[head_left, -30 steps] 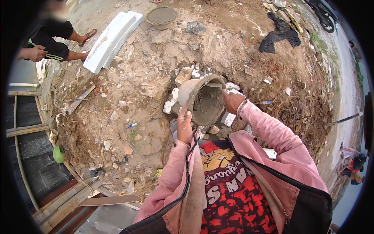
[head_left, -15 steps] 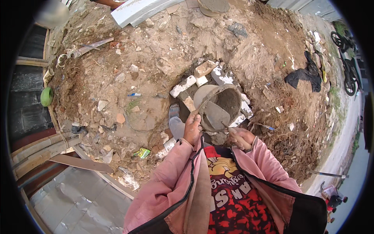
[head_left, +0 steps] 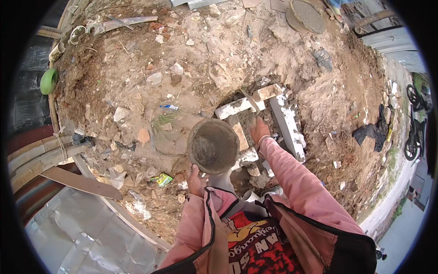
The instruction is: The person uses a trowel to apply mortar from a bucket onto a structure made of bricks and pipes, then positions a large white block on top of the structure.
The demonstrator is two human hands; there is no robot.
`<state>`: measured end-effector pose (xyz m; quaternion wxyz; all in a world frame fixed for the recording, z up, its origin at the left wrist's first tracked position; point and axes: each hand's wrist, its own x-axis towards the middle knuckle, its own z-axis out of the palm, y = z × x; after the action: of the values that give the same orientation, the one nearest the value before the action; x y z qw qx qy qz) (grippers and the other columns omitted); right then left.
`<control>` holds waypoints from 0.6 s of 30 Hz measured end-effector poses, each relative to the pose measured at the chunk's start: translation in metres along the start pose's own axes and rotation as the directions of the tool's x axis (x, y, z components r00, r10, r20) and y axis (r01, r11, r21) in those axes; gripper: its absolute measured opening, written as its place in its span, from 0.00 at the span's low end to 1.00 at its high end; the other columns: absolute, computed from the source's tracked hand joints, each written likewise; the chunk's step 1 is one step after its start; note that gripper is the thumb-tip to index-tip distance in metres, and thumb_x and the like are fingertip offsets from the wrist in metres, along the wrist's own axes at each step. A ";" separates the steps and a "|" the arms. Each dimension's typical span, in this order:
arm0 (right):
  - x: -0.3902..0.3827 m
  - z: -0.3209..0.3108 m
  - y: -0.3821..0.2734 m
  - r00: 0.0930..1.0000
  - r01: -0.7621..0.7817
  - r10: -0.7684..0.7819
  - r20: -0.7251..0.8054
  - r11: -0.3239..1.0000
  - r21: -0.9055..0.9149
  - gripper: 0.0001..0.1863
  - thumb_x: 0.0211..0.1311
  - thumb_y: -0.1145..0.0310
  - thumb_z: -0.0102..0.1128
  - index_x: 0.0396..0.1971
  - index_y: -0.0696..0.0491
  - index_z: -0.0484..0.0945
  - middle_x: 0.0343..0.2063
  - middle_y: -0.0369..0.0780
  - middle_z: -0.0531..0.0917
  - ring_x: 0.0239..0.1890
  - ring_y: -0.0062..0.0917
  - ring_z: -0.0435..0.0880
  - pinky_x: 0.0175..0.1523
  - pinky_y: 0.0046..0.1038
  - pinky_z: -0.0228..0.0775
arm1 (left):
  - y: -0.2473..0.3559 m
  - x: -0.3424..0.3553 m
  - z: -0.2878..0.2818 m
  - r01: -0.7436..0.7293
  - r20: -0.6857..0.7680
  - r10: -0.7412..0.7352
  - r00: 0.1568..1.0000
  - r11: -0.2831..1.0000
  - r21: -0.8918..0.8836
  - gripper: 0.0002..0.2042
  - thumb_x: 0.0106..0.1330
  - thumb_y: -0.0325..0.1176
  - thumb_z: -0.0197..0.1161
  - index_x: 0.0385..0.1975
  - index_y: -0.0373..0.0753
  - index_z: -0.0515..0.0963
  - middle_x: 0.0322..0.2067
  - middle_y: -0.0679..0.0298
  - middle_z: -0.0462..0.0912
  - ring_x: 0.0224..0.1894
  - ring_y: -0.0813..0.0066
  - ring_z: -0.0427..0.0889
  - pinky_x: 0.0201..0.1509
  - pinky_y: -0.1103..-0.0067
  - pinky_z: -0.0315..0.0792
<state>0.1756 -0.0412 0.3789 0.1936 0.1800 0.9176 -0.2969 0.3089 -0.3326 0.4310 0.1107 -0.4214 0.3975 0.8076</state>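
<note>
A grey, mortar-caked bucket point(head_left: 229, 139) is tipped toward me, its inside coated with wet mortar. My left hand point(head_left: 196, 183) is closed on its near rim. Farther forward and to the right, my right hand point(head_left: 259, 129) grips a trowel point(head_left: 249, 99), whose blade appears narrow, almost edge-on. That blade lies over a small square of blocks set in the ground, close to a white block point(head_left: 233, 108) and a tan block point(head_left: 267, 92). A long grey-white block point(head_left: 286, 122) forms the square's right side. The trowel's handle is mostly hidden in my fingers.
Stony, uneven soil surrounds the block square. A second tub of mortar point(head_left: 306, 17) stands at the far right. Black plastic point(head_left: 372, 130) lies to the right, a green-yellow wrapper point(head_left: 162, 179) to the near left. Metal sheeting point(head_left: 86, 228) borders the lower left.
The bucket has moved left, off the block square, in my left hand. My right hand has taken the trowel out of the bucket and reached forward over the blocks. The view has shifted.
</note>
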 end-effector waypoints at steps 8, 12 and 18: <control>0.054 -0.015 -0.052 0.997 0.071 -0.066 -0.036 0.985 0.160 0.29 0.61 0.57 0.55 0.59 0.59 0.65 0.46 0.60 0.77 0.51 0.50 0.77 0.56 0.38 0.68 | 0.040 0.092 -0.002 -0.047 0.072 0.064 0.995 0.975 -0.215 0.19 0.73 0.34 0.47 0.63 0.48 0.62 0.60 0.62 0.68 0.58 0.62 0.70 0.55 0.54 0.71; 0.015 -0.022 0.041 0.995 -0.034 0.048 -0.085 0.987 0.158 0.32 0.59 0.56 0.58 0.59 0.58 0.65 0.48 0.57 0.77 0.52 0.50 0.76 0.57 0.40 0.68 | 0.108 0.153 0.069 -0.051 0.186 0.107 0.977 0.957 -0.284 0.19 0.73 0.35 0.49 0.63 0.49 0.62 0.59 0.65 0.69 0.59 0.64 0.70 0.57 0.55 0.69; -0.086 -0.027 0.086 0.836 -0.539 0.548 0.027 0.811 0.225 0.30 0.51 0.65 0.65 0.54 0.61 0.70 0.33 0.47 0.82 0.29 0.32 0.83 0.34 0.33 0.76 | 0.277 0.255 0.170 -0.219 0.307 0.350 0.885 0.895 -0.388 0.20 0.71 0.37 0.52 0.62 0.52 0.63 0.59 0.66 0.69 0.57 0.67 0.70 0.54 0.60 0.69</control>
<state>0.2812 0.0223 0.3984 0.2310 0.4609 0.7920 -0.3269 -0.0921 -0.4305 0.4432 -0.0132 -0.2106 0.2813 0.9361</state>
